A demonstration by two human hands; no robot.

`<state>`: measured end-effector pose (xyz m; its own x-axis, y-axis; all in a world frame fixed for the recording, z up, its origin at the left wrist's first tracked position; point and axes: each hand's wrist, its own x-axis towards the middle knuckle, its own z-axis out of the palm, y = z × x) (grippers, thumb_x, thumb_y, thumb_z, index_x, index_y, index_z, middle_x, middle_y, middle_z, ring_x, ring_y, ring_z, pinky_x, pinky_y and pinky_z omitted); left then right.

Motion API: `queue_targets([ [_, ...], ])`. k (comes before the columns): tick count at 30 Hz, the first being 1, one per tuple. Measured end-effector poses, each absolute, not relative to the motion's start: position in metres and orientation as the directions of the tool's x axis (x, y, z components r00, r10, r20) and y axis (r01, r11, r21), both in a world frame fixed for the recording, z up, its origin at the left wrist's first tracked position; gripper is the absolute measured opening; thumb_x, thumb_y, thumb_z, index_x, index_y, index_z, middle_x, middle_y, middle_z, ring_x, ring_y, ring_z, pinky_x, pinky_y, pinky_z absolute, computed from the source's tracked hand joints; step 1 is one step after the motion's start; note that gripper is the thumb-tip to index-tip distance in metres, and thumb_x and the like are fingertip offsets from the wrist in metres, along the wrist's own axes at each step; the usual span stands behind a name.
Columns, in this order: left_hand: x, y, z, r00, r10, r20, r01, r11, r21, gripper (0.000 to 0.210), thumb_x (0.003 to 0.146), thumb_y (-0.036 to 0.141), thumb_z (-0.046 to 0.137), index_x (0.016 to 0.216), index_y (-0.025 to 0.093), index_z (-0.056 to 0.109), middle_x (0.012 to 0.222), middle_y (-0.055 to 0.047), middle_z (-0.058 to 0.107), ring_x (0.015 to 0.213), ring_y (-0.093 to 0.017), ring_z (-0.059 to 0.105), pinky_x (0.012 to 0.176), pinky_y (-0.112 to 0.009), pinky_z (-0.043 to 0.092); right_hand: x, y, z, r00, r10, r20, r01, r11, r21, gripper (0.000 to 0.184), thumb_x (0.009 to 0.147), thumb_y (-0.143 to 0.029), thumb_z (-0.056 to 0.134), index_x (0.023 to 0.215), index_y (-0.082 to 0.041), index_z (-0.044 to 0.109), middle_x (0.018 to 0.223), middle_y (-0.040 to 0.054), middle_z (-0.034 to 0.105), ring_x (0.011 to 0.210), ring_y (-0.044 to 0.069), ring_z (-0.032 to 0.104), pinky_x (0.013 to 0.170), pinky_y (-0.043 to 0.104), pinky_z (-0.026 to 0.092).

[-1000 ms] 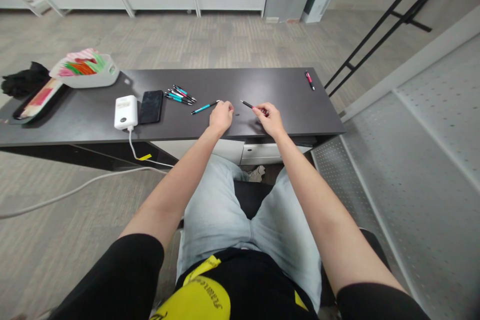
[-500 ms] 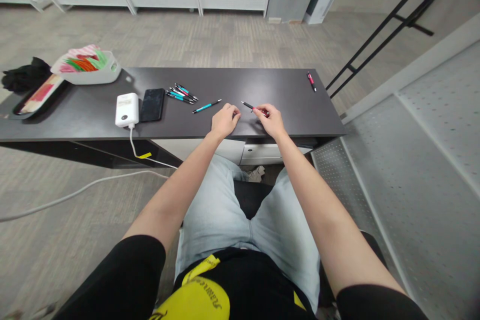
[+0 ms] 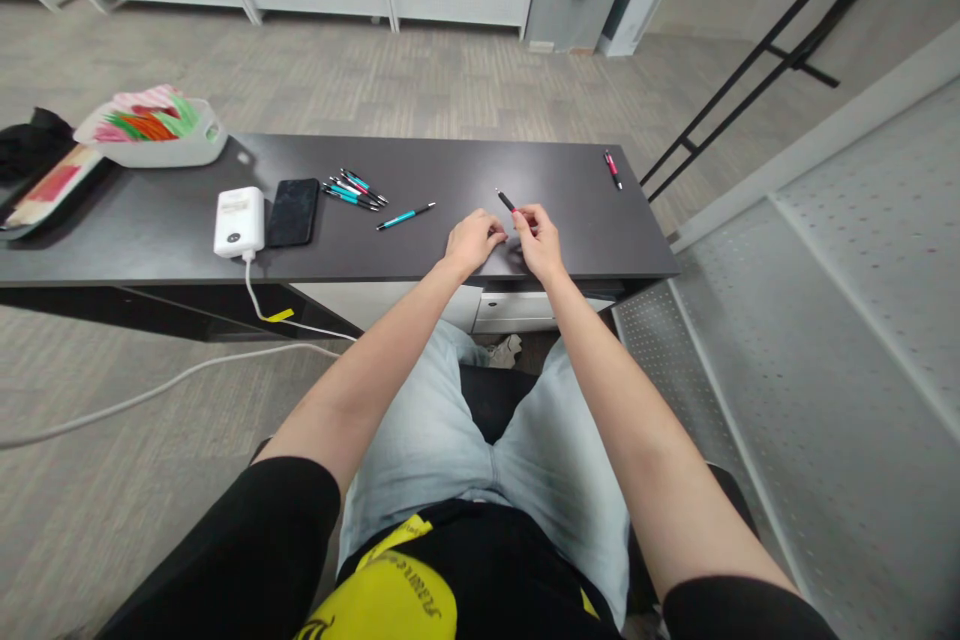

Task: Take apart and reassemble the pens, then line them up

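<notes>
In the head view my right hand [image 3: 538,242] is closed on a pen [image 3: 507,202] with a black grip and a bit of red body. The pen's tip points up and to the left, and my fingers cover its rear part. Just to the left, my left hand [image 3: 472,242] rests near the desk's front edge, fingers loosely curled and nothing visible in them. A single blue pen [image 3: 406,217] lies left of it, tip toward the right. Beyond that is a small pile of blue and red pens [image 3: 354,190]. One red pen [image 3: 613,170] lies apart near the desk's right end.
On the dark desk [image 3: 450,165] a black phone [image 3: 293,212] lies beside a white power bank [image 3: 239,221] with a cable. Farther left are a white basket [image 3: 176,152] of colourful items and a black tray [image 3: 52,195]. A perforated panel [image 3: 862,250] stands at the right.
My right hand has turned the pen so its tip points more away from me. My left hand has come closer to the right hand. The view has shifted slightly.
</notes>
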<state>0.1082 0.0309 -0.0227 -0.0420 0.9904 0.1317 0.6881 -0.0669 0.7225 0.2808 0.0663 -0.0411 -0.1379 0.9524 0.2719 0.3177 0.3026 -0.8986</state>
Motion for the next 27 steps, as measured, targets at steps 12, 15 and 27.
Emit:
queue_targets([
  [12, 0.03, 0.003, -0.033, -0.203, 0.977, 0.064, 0.225, -0.017, 0.974, 0.024, 0.093, 0.024, 0.092, 0.087, 0.024, 0.069, 0.079, 0.001, 0.074, 0.075, -0.02, 0.077, 0.082, -0.033, 0.06, 0.278, 0.07, -0.05, -0.24, 0.931, 0.276, 0.331, 0.346, -0.878, 0.042, 0.103, -0.07, 0.077, 0.097, -0.029, 0.072, 0.088, 0.0014, 0.07, 0.088, 0.025, 0.063, 0.085, 0.039, 0.054],
  [15, 0.028, -0.001, -0.035, -0.222, 0.971, 0.086, 0.18, -0.046, 0.983, 0.024, 0.088, 0.021, 0.094, 0.086, 0.024, 0.07, 0.076, 0.002, 0.074, 0.072, -0.018, 0.071, 0.081, -0.033, 0.059, 0.279, 0.069, -0.052, -0.277, 0.913, 0.299, 0.327, 0.383, -0.864, 0.039, 0.101, -0.067, 0.08, 0.097, -0.029, 0.075, 0.09, 0.0019, 0.073, 0.088, 0.025, 0.065, 0.09, 0.041, 0.055],
  [27, 0.025, 0.001, -0.038, -0.223, 0.974, 0.042, 0.128, -0.014, 0.992, 0.018, 0.079, 0.021, 0.096, 0.093, 0.022, 0.085, 0.105, -0.01, 0.091, 0.104, -0.028, 0.087, 0.101, -0.042, 0.069, 0.278, 0.066, -0.05, -0.343, 0.888, 0.306, 0.352, 0.424, -0.835, 0.032, 0.1, -0.06, 0.084, 0.093, -0.03, 0.079, 0.099, 0.0067, 0.085, 0.093, 0.03, 0.073, 0.096, 0.047, 0.06],
])
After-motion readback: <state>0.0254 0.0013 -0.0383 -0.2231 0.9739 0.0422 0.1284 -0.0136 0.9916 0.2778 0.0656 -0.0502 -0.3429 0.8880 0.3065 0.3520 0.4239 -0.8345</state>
